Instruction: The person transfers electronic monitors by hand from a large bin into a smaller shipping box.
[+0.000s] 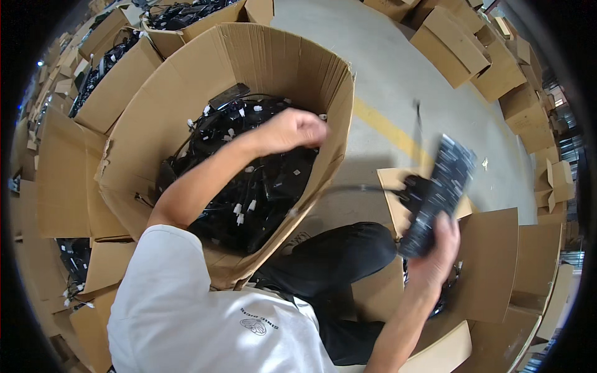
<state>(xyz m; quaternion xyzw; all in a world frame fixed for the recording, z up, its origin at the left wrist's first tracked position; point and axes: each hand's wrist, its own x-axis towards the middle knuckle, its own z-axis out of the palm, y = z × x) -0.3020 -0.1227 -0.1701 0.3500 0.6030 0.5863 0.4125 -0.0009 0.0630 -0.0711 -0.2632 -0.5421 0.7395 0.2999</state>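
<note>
My left hand (297,132) is over the big cardboard box (280,56), near its right wall. Its fingers are curled closed and blurred; whether anything small is in them is hidden. Many black devices (273,180) with cables and white plugs lie heaped in that box. To the right, my right hand (435,248) grips the lower end of a long black rectangular device (444,180), held tilted in the air and smeared by motion. A dark cable (354,188) stretches from it toward the big box's near right edge, and another thin lead sticks up beyond it.
Open boxes of similar black devices (112,62) stand at the far left. A lower open box (485,261) sits under my right forearm. My bent knee (342,248) is between the boxes. Stacked cartons (448,46) line the far right, beyond a yellow floor line (392,133).
</note>
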